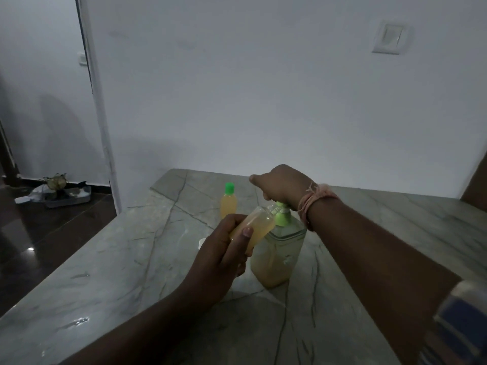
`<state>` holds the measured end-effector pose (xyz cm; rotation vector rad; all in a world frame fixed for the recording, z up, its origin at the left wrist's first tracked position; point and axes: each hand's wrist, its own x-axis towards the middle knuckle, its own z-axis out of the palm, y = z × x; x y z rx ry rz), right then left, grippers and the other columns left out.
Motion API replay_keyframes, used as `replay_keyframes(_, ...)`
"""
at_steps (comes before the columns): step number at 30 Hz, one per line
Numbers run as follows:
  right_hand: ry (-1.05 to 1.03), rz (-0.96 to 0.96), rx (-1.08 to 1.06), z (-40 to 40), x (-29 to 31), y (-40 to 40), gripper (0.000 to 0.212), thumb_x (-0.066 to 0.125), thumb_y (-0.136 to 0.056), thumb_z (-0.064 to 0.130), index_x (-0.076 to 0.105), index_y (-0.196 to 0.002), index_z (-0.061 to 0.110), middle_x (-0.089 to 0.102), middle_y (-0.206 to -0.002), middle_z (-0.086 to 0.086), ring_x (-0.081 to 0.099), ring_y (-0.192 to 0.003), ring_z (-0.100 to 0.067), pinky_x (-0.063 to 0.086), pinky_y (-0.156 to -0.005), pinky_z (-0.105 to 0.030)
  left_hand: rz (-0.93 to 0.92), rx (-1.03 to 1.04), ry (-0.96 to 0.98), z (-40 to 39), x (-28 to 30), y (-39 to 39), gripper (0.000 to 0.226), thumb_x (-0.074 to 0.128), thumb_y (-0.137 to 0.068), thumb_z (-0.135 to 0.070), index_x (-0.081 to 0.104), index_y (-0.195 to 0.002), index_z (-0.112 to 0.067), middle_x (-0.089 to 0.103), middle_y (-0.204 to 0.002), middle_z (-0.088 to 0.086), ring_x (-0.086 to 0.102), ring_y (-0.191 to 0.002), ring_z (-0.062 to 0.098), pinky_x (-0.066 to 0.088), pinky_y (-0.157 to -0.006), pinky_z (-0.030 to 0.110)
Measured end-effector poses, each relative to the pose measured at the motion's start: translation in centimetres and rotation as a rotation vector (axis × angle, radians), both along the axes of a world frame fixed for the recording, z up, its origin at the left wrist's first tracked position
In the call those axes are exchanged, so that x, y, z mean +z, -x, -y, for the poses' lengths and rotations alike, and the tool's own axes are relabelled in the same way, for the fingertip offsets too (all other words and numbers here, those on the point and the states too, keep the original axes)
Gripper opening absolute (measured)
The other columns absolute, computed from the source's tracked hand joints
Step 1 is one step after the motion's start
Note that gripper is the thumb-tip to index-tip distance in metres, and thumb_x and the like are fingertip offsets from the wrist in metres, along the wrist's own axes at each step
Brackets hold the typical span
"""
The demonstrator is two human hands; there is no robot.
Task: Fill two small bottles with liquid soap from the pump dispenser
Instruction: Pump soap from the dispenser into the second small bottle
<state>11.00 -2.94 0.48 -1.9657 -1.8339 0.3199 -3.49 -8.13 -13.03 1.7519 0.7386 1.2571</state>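
A clear square pump dispenser with a green pump stands on the marble table, partly full of yellowish soap. My right hand rests closed on top of the pump head. My left hand grips a small uncapped bottle, tilted, its mouth up against the pump spout; it holds yellow soap. A second small bottle with a green cap stands upright behind, filled with yellow soap.
A small pale object, perhaps a cap, lies on the table just left of my left hand. The white wall rises behind the table. A tray with clutter sits on the dark floor at left.
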Motion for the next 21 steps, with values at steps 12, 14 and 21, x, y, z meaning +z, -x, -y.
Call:
replay_keyframes(12, 0.074, 0.107, 0.056, 1.0, 0.9, 0.3, 0.052, 0.048, -0.097, 0.049, 0.057, -0.059, 0.015, 0.052, -0.054, 0.005, 0.047, -0.048, -0.012, 0.033, -0.049, -0.025, 0.001, 0.008, 0.011, 0.3, 0.0, 0.0, 0.028, 0.047, -0.095, -0.047, 0.057, -0.115, -0.028, 0.059, -0.079, 0.004, 0.051, -0.057, 0.010, 0.042, -0.050, 0.023)
replay_keyframes(14, -0.003, 0.009, 0.050, 0.6, 0.5, 0.0, 0.054, 0.049, -0.096, 0.050, 0.058, -0.057, 0.014, 0.054, -0.054, 0.004, 0.049, -0.049, -0.015, 0.034, -0.051, -0.026, 0.006, 0.006, 0.005, 0.1, 0.0, 0.0, 0.027, 0.047, -0.096, -0.047, 0.057, -0.113, -0.029, 0.058, -0.078, 0.005, 0.051, -0.057, 0.010, 0.042, -0.050, 0.023)
replay_keyframes(21, -0.008, -0.031, 0.052, 0.5, -0.3, -0.1, 0.048, 0.050, -0.095, 0.046, 0.057, -0.060, 0.013, 0.057, -0.059, 0.003, 0.049, -0.052, -0.015, 0.036, -0.054, -0.027, -0.036, 0.022, -0.009, -0.1, -0.3, 0.0, 0.026, 0.046, -0.096, -0.048, 0.055, -0.114, -0.030, 0.061, -0.080, 0.002, 0.054, -0.058, 0.008, 0.044, -0.052, 0.022)
